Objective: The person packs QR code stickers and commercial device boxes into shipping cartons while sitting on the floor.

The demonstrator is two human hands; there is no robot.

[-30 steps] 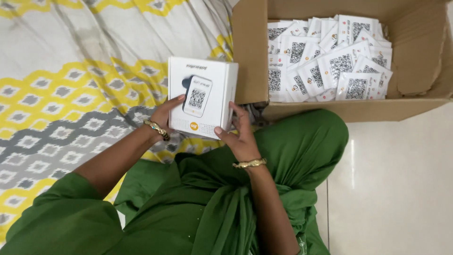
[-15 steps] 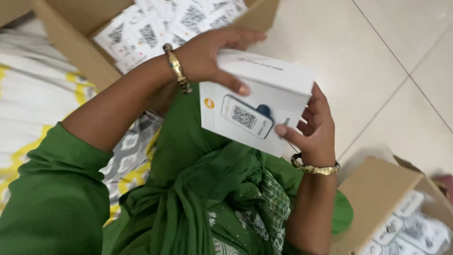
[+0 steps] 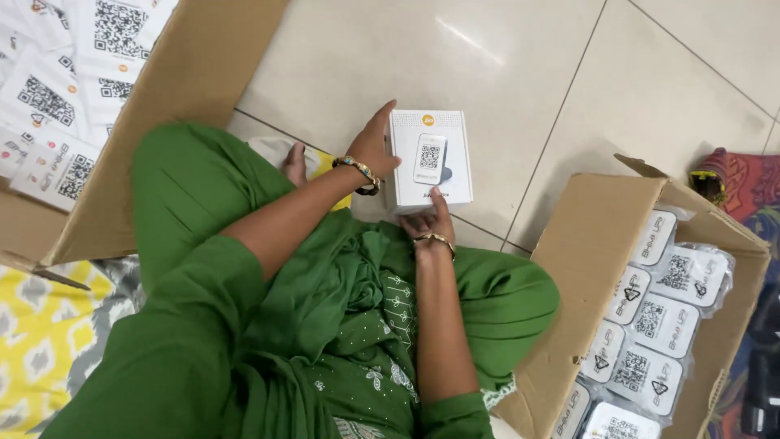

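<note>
A white product box [image 3: 428, 158] with a picture of a small device on its face rests low over the tiled floor in front of my crossed legs. My left hand [image 3: 374, 146] grips its left side, fingers reaching up along the edge. My right hand [image 3: 431, 218] holds its bottom edge from below. Both wrists wear gold bangles. I sit in green clothes.
An open cardboard carton [image 3: 601, 268] at my right holds several wrapped white devices with square code patterns. Another carton [image 3: 175, 97] at upper left holds several white printed packs. A yellow-and-grey patterned cloth [image 3: 41, 341] lies at lower left, red fabric [image 3: 735, 179] at far right.
My view swung from the left carton to the floor and the right carton. Both hands carried the white box rightward and down over the tiles.
</note>
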